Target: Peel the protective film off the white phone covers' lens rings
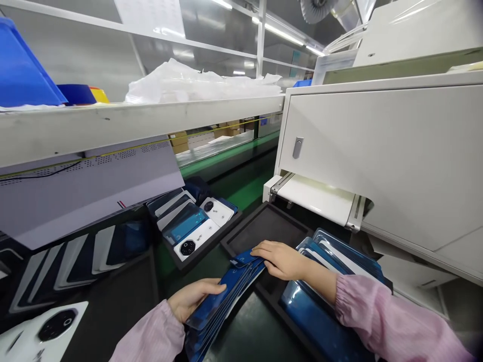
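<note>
My left hand (192,297) is closed around the near end of a fanned stack of blue film sheets (222,299), thumb on top. My right hand (281,259) lies palm down on the far end of the same stack, its fingers pressing on the topmost sheet near a small blue tab. The stack stretches between both hands over the dark green bench. Both arms wear pink sleeves.
A black foam tray (264,223) sits just beyond my hands. Another black tray (171,251) at the left holds white phone back covers and blue films. More blue films (339,256) lie at the right, below a white machine (377,151). A shelf runs overhead.
</note>
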The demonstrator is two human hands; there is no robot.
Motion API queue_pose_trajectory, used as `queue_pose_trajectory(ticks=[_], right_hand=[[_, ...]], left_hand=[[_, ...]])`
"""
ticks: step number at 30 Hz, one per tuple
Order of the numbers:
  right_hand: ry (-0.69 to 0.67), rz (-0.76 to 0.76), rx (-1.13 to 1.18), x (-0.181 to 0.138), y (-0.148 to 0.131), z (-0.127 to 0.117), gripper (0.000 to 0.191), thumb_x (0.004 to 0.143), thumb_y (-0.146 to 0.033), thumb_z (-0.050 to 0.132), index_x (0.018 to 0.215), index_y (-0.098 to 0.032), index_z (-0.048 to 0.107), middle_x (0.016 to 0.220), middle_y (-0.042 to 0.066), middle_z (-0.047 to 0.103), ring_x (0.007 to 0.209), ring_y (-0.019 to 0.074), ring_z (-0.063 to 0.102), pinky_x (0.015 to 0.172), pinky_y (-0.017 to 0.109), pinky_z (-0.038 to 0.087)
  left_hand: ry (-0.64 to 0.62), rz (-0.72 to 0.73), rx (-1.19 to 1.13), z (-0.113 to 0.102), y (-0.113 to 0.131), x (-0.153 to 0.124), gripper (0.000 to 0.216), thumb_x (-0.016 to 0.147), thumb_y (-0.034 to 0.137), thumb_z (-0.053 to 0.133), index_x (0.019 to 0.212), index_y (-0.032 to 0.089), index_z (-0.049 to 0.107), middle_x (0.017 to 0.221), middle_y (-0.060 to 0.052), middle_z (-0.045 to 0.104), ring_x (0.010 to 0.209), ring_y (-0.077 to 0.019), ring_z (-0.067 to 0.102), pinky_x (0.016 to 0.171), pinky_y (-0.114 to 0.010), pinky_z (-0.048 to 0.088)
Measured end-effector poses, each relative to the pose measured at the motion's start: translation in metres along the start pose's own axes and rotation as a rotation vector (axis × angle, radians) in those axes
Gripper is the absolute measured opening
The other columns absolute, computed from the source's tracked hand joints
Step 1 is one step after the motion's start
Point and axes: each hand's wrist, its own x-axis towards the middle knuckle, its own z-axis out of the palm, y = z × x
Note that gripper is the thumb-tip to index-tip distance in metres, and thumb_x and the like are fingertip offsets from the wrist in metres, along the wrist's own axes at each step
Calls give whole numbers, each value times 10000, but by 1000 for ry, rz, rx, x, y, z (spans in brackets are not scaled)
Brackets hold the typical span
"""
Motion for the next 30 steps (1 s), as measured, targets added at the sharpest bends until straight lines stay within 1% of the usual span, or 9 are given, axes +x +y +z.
queue_pose_trajectory(ticks=[4, 7, 10, 14, 17, 20, 24, 27, 30], right_hand=[[11, -35, 23, 5, 2, 8, 427, 983, -422, 668, 1325, -175, 597, 1258, 107, 669, 1132, 270, 672, 949, 492, 580], [27, -7, 48, 11, 5, 5, 286, 1014, -370, 635, 1220, -173, 651, 1172, 81, 697, 1028, 226, 698, 899, 445, 597], [93, 59, 114, 13, 8, -17, 221, 1018, -358, 631, 1120, -168, 680, 1104, 60, 711, 953, 196, 703, 865, 409, 599], [300, 240, 272, -2, 3, -64, 251, 1004, -414, 637, 1037, -171, 691, 1033, 60, 718, 940, 202, 697, 876, 417, 583], [506, 451, 476, -15, -30, -71, 259, 1010, -439, 602, 1104, -208, 675, 987, 87, 730, 943, 243, 705, 865, 422, 586], [547, 570, 829, -16, -90, -29, 421, 1038, -476, 500, 1405, -269, 504, 1163, 106, 752, 987, 262, 748, 849, 424, 616], [360, 555, 1243, 3, -164, 65, 592, 940, -559, 556, 1419, -211, 556, 1177, 135, 770, 1013, 313, 761, 898, 466, 604], [358, 598, 1347, 22, -186, 117, 573, 951, -526, 529, 1429, -213, 574, 1313, 124, 713, 1216, 317, 674, 1045, 476, 529], [432, 628, 1312, 39, -190, 141, 563, 1003, -522, 448, 1488, -250, 534, 1490, 90, 589, 1429, 290, 491, 1209, 461, 364]], left_hand=[[-24, 14, -30, -10, -6, 0, 115, 1005, 240, 671, 1002, 130, 701, 856, -2, 728, 657, -133, 699, 589, -264, 602], [-68, 15, -63, -15, -11, -2, 139, 1008, 263, 669, 977, 131, 697, 825, 5, 718, 619, -124, 681, 556, -254, 590], [-121, 40, -129, -18, -20, -13, 143, 1005, 262, 673, 947, 132, 691, 794, 16, 706, 575, -112, 658, 529, -243, 577], [-172, 129, -299, -14, -35, -46, 137, 988, 248, 694, 918, 131, 689, 719, 38, 664, 547, -104, 633, 476, -210, 532], [-142, 252, -487, -5, -45, -68, 112, 975, 240, 709, 973, 129, 702, 698, 50, 642, 533, -93, 605, 465, -192, 502], [-60, 352, -654, 9, -54, -74, 113, 970, 236, 710, 1001, 127, 707, 717, 49, 644, 539, -84, 591, 487, -187, 497], [100, 387, -711, 31, -78, -67, 161, 963, 277, 714, 982, 120, 749, 726, -1, 717, 564, -115, 656, 519, -205, 517], [238, 411, -645, 42, -103, -62, 208, 959, 326, 713, 1062, 158, 779, 952, -81, 819, 945, -264, 774, 824, -327, 600], [349, 510, -556, 43, -124, -57, 325, 889, 423, 791, 1165, 253, 759, 1255, -41, 782, 1357, -295, 597, 1091, -344, 490]])
